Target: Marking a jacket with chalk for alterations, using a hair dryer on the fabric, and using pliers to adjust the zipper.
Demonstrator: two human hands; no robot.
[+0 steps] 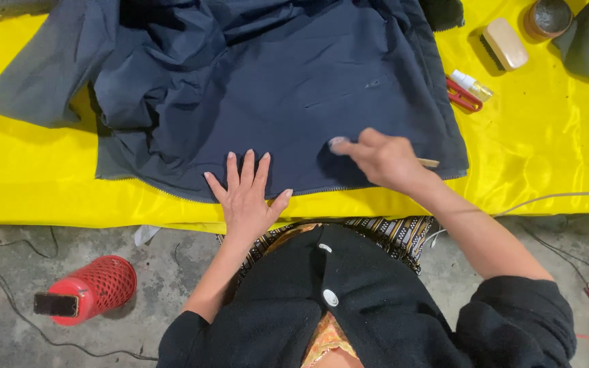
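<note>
- The fingers (248,169) of the left hand (245,197) are spread wide and pressed flat, palm down, on a dark navy jacket (274,82); this hand grips nothing.
- The fingers (354,146) of the right hand (383,160) are curled closed around a thin, pale wooden stick (429,163), whose end pokes out past the heel of the hand.
- The stick's working tip (337,142) looks whitish and blurred; it sits on or just above the jacket fabric, and which one cannot be told.
- The jacket lies spread open across a bright yellow cloth (553,150) covering a table, with its zipped edge (172,193) running along the near side, just ahead of the left hand.
- The two hands are near each other on the jacket's near part, left hand closer to the person.
- On the yellow cloth to the far right, well apart from the hands, lie a red-handled tool (463,96), a small clear bottle (472,84), a tan brush block (504,43) and a round brown tin (547,18).
- The person wears a black buttoned top (376,307) with sleeves pushed up.
- On the grey concrete floor (8,320) at lower left lies a red mesh-bodied device (90,289) with a black cable.
</note>
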